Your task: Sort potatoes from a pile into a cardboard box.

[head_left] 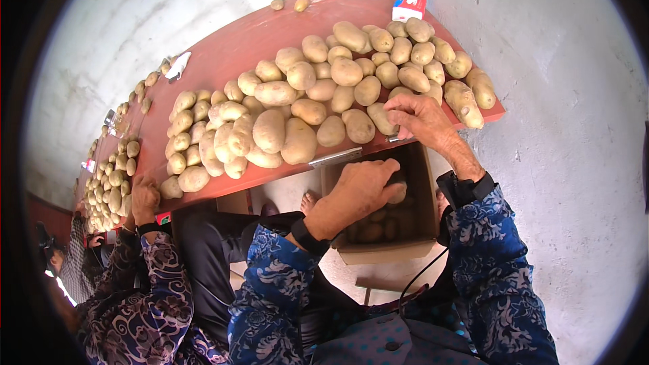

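Note:
My left hand point(355, 192) reaches over an open cardboard box point(420, 230) below the table edge, its fingers bent. A pale potato point(399, 193) shows at its thumb; the hand seems to hold it, though the underside of the grip is hidden. My right hand point(424, 120) hovers at the table edge with fingers loosely curled and thumb apart, holding nothing that I can see. Nearest to its fingertips is a potato point(380, 120) at the front of a large pile of potatoes point(277, 93). More potatoes point(372, 231) lie dimly inside the box.
The red table point(230, 47) runs leftward, with metal fittings point(336, 157) on its front edge. A tissue pack point(410, 5) stands at the far right corner, by the wall point(541, 94). Close on my left, another person's hand point(144, 197) rests beside the pile; further potatoes point(111, 182) lie beyond.

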`<state>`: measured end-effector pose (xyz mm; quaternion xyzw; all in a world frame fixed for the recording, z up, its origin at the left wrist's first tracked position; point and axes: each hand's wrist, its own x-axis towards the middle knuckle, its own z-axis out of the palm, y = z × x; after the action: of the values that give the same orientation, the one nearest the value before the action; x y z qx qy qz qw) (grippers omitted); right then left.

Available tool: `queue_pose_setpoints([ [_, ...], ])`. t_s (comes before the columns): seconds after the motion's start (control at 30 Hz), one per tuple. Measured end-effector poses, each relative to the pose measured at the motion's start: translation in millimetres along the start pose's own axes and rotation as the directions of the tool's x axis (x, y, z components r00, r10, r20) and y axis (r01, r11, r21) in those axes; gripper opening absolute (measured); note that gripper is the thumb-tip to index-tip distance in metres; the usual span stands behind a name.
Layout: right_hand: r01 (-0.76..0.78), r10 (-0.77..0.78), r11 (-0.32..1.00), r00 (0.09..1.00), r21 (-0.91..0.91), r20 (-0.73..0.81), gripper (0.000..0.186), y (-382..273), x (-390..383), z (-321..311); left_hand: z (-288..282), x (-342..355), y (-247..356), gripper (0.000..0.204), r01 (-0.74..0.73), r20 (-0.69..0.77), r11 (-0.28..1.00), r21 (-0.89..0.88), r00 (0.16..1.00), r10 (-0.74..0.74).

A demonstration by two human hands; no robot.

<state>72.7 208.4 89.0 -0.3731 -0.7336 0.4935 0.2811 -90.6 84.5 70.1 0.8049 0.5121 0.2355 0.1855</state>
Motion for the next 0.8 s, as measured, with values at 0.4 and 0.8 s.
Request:
queue_pose_setpoints([
  [0.4, 0.015, -0.013, 1.0, 0.991, 0.016, -0.137, 0.018, 5.0, 0.6, -9.0, -15.2, -9.6, -10.1, 0.028, -0.1, -0.064, 0.995, 0.007, 0.993, 0.1],
  [0.8, 0.141, -0.209, 0.943, 0.956, -0.303, -0.205, 0.017, 17.3, 0.3, -16.4, -39.1, -14.2, -10.8, 0.026, -0.047, -0.142, 0.997, -0.066, 0.989, 0.037],
])
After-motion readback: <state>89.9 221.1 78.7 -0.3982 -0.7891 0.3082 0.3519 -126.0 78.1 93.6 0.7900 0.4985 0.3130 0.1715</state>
